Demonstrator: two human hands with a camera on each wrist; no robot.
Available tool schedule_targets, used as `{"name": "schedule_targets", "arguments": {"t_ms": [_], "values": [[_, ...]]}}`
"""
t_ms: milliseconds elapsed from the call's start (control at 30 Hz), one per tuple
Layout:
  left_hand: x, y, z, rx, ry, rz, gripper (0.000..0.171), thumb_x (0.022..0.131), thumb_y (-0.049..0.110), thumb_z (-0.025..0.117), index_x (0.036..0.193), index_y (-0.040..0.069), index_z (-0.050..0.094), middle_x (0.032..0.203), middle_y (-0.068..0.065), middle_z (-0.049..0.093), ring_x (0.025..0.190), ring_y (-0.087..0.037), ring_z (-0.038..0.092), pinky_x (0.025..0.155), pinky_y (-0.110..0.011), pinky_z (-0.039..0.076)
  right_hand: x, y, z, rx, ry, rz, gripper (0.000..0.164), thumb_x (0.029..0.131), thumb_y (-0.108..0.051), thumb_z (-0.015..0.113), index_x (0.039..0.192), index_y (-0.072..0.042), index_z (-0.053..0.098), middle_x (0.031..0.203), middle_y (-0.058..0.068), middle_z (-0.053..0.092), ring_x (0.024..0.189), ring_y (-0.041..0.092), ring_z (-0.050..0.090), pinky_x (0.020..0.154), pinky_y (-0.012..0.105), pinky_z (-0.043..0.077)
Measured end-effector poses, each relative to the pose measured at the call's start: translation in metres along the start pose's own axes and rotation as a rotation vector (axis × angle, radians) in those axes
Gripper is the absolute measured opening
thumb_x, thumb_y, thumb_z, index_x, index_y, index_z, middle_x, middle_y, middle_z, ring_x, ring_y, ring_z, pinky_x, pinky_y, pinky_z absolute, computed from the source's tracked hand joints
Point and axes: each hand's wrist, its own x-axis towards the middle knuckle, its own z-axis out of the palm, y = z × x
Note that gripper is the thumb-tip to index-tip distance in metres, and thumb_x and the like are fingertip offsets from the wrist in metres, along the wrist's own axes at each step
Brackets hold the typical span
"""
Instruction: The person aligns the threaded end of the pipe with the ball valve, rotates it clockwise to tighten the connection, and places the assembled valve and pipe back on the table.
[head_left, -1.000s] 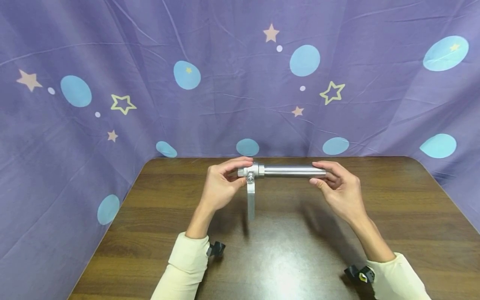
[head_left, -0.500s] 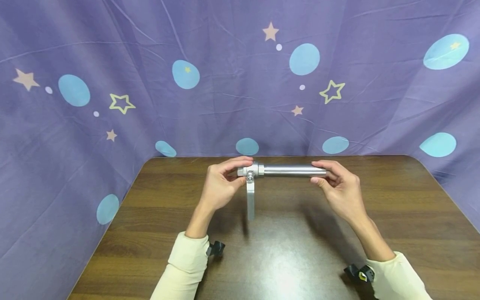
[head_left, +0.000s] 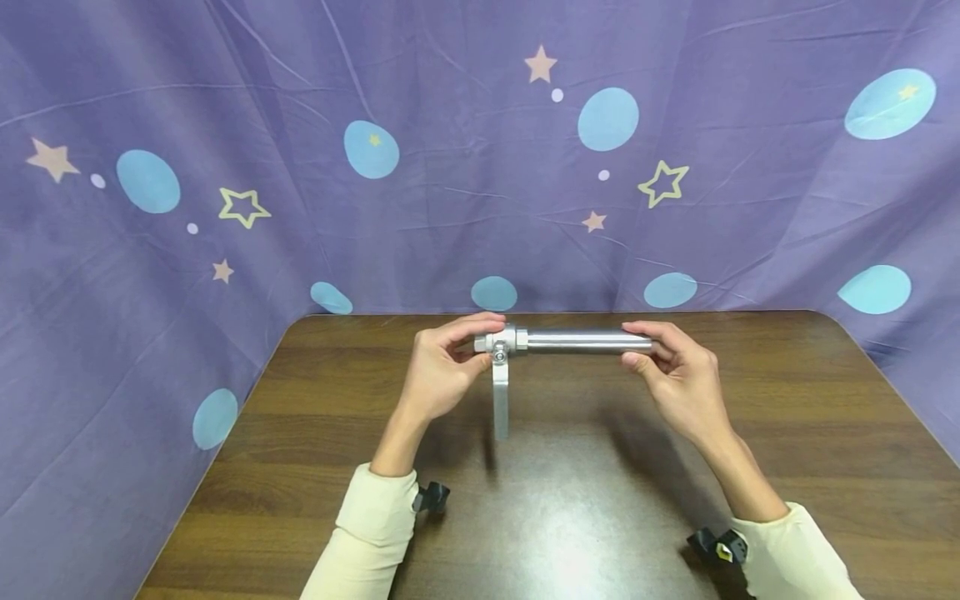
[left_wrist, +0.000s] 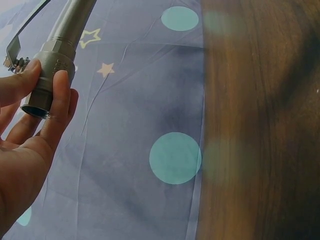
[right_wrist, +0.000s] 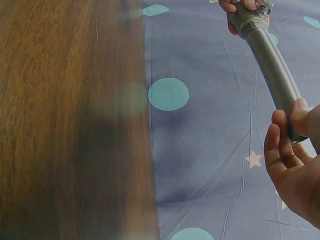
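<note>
A silvery metal ball valve point(head_left: 507, 338) is joined to a straight metal pipe point(head_left: 577, 342), and both are held level above the table. My left hand point(head_left: 438, 371) pinches the valve body between thumb and fingers. The valve's flat lever handle point(head_left: 501, 408) points toward me. At the other end, my right hand point(head_left: 686, 379) grips the pipe's tip with thumb and fingers. In the left wrist view the valve's open threaded end point(left_wrist: 36, 110) shows below the fingertips. The right wrist view shows the pipe point(right_wrist: 272, 67) running up to the valve.
A brown wood-grain table point(head_left: 337, 450) with rounded far corners lies under both hands. Behind it and at the sides hangs a purple curtain point(head_left: 465, 192) with stars and blue dots. Black wrist devices point(head_left: 431, 497) sit at the cuffs.
</note>
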Motion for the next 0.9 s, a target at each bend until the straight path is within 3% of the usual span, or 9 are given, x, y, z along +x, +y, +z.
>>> {"name": "schedule_targets", "arguments": {"t_ms": [267,467,700,767,900], "values": [[0.0002,-0.0009,-0.0005,-0.006,0.001,0.002,0.042,0.08,-0.025,0.07,0.117,-0.009,0.077,0.131,-0.023,0.075,0.124,-0.031,0.072,0.099,-0.031,0.065,0.0,-0.0007,0.0007,-0.017,-0.008,0.015,0.038,0.087,0.018,0.075,0.123,0.005,0.073,0.084,0.021,0.078,0.073,-0.005,0.071,0.068,0.01,0.062],[0.0,-0.001,-0.0002,-0.006,-0.003,0.0,0.042,0.079,-0.026,0.07,0.117,-0.009,0.077,0.131,-0.022,0.075,0.123,-0.028,0.072,0.099,-0.029,0.065,-0.0003,-0.0004,0.0004,-0.047,-0.009,0.032,0.037,0.089,0.015,0.075,0.124,0.003,0.074,0.077,0.014,0.076,0.07,-0.007,0.069,0.067,0.008,0.06],[-0.0005,0.0001,0.0002,-0.004,-0.001,-0.003,0.042,0.079,-0.026,0.071,0.117,-0.009,0.077,0.131,-0.023,0.075,0.123,-0.028,0.072,0.098,-0.029,0.066,-0.0002,0.0006,-0.0002,-0.052,-0.013,0.031,0.036,0.089,0.015,0.075,0.124,0.003,0.073,0.081,-0.011,0.077,0.069,-0.005,0.07,0.066,0.009,0.06],[-0.0004,0.0,0.0002,-0.006,-0.002,-0.007,0.042,0.079,-0.026,0.071,0.117,-0.009,0.077,0.131,-0.023,0.075,0.123,-0.029,0.072,0.098,-0.029,0.065,-0.0001,0.0007,-0.0002,-0.057,-0.012,0.025,0.035,0.09,0.014,0.075,0.123,0.003,0.074,0.081,-0.008,0.077,0.068,-0.004,0.07,0.065,0.011,0.061],[-0.0003,0.0004,0.0002,-0.008,-0.004,-0.012,0.04,0.08,-0.025,0.071,0.117,-0.009,0.077,0.131,-0.023,0.075,0.123,-0.031,0.072,0.099,-0.03,0.065,0.0,0.0004,-0.0004,-0.07,-0.006,0.004,0.035,0.089,0.014,0.075,0.123,0.002,0.074,0.077,0.013,0.076,0.067,-0.001,0.07,0.063,0.012,0.061]]}}
